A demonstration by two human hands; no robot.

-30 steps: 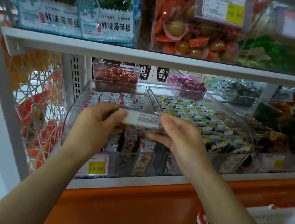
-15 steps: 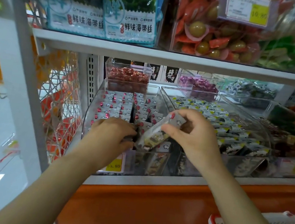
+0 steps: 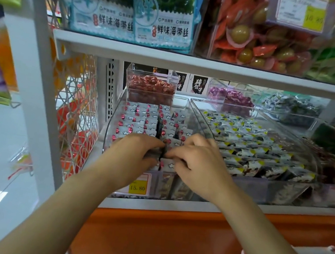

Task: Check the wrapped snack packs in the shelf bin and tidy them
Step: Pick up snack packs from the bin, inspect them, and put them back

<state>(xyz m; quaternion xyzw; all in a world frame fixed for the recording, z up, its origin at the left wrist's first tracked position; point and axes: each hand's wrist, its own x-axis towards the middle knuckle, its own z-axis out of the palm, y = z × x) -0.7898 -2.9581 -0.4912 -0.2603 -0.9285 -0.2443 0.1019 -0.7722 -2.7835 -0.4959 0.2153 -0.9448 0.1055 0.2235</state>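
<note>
On the lower shelf, two long clear plastic bins stand side by side, sloping down toward the near edge. The left bin (image 3: 111, 124) holds the snack packs (image 3: 140, 121), small flat silvery pillows with a red dot and a white cloud, standing on edge in tight rows, too many to count. The right bin (image 3: 210, 130) is filled with similar glossy packs marked with yellow corners (image 3: 255, 142). Two hands reach into the near end of the left bin, close together and almost touching. The left hand (image 3: 135, 154) has its fingers curled round a single dark pack (image 3: 162, 152) that stands upright between the rows. The right hand (image 3: 198, 164) is bent over the front rows with its fingertips against the same pack; I cannot tell whether it pinches it or only touches. One yellow and white price label (image 3: 137, 186) reading 15.80 sits on the bin's near face, just below the left wrist. At the far end stands one small clear box of red wrapped sweets (image 3: 150, 86), and to its right a heap of purple ones (image 3: 231, 96). On the white shelf board (image 3: 191, 62) above, two blue-edged seaweed bags (image 3: 134, 11) stand at the left. Below the bins runs a smooth orange panel (image 3: 169, 239).
</note>
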